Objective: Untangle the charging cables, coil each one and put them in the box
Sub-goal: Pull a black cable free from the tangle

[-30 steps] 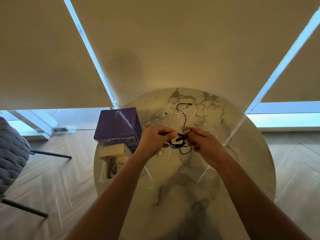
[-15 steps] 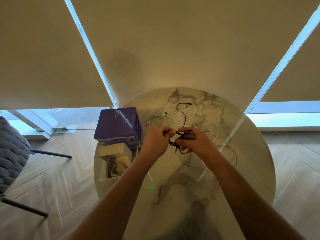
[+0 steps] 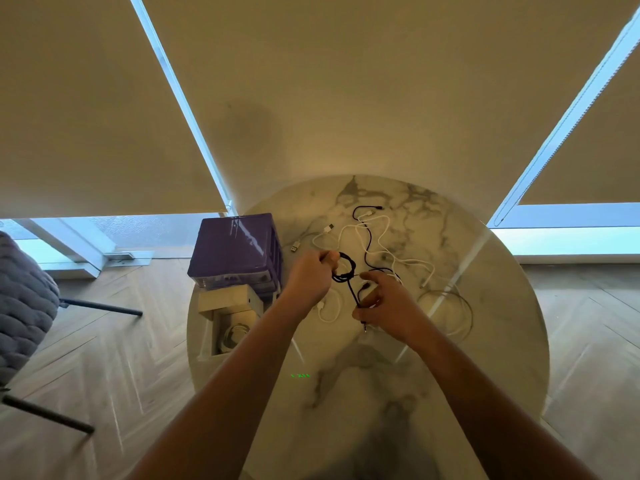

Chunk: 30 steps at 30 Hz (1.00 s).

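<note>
My left hand (image 3: 309,279) pinching a coiled black cable (image 3: 344,268), my right hand (image 3: 387,307) gripping its straight tail, white cables (image 3: 382,252) tangled on the marble worktop (image 3: 485,358), open white box (image 3: 221,327) holding one coiled white cable (image 3: 236,335), purple box (image 3: 232,251) behind it

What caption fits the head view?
Left hand holds coiled black cable; right hand pinches its free end.

No readable text, label or number shows on anything here.
</note>
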Motion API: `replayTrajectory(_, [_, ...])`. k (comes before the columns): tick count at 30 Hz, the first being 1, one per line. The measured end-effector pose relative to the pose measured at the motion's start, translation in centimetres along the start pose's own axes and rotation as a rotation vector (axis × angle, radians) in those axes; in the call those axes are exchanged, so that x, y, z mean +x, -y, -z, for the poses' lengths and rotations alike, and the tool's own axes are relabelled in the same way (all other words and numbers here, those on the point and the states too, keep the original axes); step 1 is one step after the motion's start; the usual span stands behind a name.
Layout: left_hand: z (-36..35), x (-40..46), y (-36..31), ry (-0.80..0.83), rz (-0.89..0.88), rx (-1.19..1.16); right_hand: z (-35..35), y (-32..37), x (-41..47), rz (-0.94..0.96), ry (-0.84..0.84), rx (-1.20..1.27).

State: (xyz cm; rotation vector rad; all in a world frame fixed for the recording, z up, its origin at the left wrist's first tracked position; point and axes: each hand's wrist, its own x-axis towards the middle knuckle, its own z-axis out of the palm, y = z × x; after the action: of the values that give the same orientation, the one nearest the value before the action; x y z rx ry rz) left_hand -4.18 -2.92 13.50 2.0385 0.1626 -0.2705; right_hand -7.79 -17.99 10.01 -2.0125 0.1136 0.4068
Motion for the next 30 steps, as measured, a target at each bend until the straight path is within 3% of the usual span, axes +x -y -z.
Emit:
replayTrajectory(8, [-0.3,-0.4,-0.4,0.024,0.027,-0.295,0.5,0.3,0.0,-0.009,0.021,-0.094])
replayTrajectory(13, [0.3,-0.5,-1.0,0.072,0.05,-0.426,1.2,0.9,0.1,-0.021,0.078,0.189])
replayTrajectory(18, [0.4,-0.9,-1.4,0.086,0.141,-0.691,1.4,1.5,0.0,-0.031,0.029,0.476])
replayTrajectory(23, [0.6,-0.6,-1.1,0.042,0.221,-0.743,1.7,1.5,-0.2,0.042,0.017,0.378])
replayTrajectory(30, [0.7,-0.5,-0.4,0.135,0.282,-0.556,1.8,1.7,0.0,0.178,-0.207,0.117])
